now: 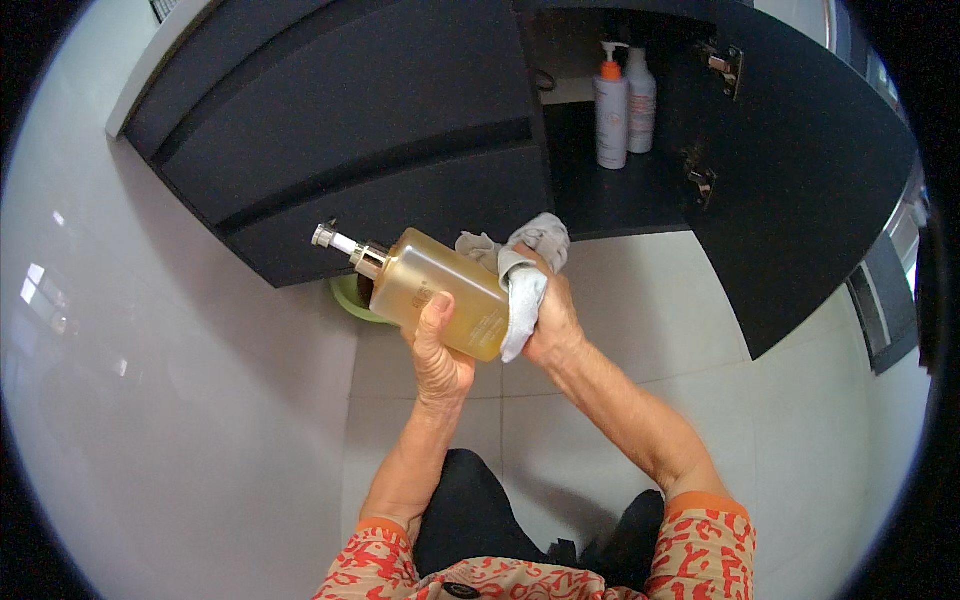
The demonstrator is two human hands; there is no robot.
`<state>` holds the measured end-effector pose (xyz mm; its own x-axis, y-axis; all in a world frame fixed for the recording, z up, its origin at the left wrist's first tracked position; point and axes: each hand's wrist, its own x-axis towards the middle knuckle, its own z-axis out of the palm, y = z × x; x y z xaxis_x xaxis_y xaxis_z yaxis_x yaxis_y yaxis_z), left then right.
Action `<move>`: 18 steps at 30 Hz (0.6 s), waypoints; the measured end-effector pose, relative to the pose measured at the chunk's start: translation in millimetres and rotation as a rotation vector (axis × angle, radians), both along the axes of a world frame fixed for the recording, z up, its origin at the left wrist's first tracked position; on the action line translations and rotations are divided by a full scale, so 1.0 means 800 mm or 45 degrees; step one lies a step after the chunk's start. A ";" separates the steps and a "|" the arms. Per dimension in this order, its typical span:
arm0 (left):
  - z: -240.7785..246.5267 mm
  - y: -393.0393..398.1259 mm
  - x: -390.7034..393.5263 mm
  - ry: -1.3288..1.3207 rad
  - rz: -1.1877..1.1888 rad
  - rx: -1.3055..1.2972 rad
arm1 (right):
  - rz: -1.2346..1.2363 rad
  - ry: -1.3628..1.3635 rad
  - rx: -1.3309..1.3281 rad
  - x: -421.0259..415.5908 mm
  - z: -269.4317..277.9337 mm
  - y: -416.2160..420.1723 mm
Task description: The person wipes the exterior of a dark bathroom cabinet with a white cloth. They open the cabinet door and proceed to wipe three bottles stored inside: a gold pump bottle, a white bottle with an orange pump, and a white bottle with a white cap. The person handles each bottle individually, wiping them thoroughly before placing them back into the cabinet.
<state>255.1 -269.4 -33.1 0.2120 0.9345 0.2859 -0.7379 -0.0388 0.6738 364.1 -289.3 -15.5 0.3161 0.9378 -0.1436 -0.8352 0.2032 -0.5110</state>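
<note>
My left hand [440, 352] grips a large pump bottle [450, 289] of clear amber liquid, the thumb lying across its front. The bottle is tilted, its metallic and white pump head [341, 244] pointing up and left; its front bears writing. In my right hand [553, 315] is a bunched grey-white cloth [525, 289], pressed against the base of the bottle. Part of the cloth hangs down over the base edge and hides it. The fingers of my right hand are mostly covered by the cloth.
A dark cabinet [375, 97] stands ahead, its right door [795, 172] swung open on metal hinges. Inside are a white bottle with an orange-collared pump [611, 120] and another white bottle [640, 101]. Behind the held bottle, a green basin [349, 300] sits low. A glossy wall [187, 337] bounds the left.
</note>
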 end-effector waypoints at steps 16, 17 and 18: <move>0.007 0.014 0.001 0.097 0.411 0.097 | 0.033 -0.324 -0.004 -0.042 -0.038 -0.048; 0.008 0.020 -0.002 0.095 0.387 0.052 | 0.103 -0.547 0.002 -0.036 -0.034 -0.050; 0.009 0.023 -0.004 0.095 0.360 0.013 | 0.169 -0.766 0.012 -0.024 -0.032 -0.056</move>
